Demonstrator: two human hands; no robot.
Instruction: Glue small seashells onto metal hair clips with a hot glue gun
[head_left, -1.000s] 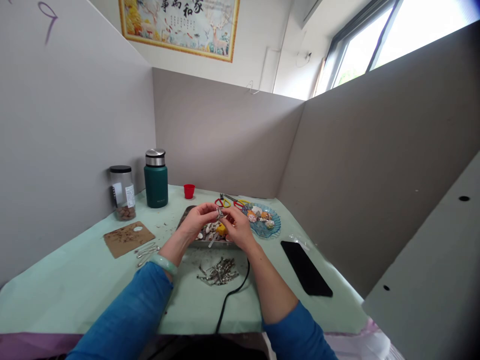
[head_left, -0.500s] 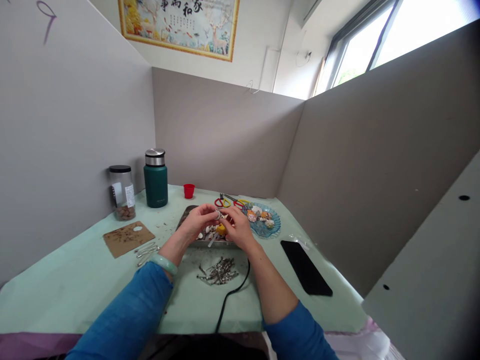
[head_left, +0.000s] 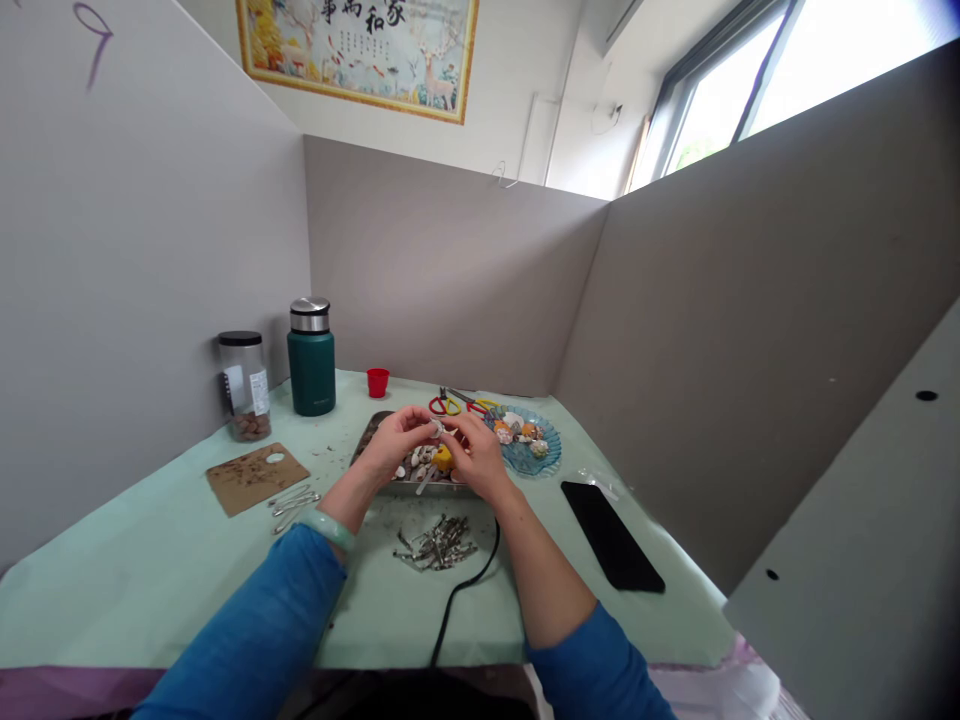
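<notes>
Three grey partitions walled in the green-covered table, where a metal tray held shell-like pieces. The blue dish right of the tray held more; the metal pieces heaped in front of the tray seemed not yet used. Above the tray, the left hand and right hand pinched a small pale piece between their fingertips; its kind was unclear, and work on it looked unfinished.

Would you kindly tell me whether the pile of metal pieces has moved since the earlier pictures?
No; the pile of metal pieces holds the same place, just nearer than the tray.
</notes>
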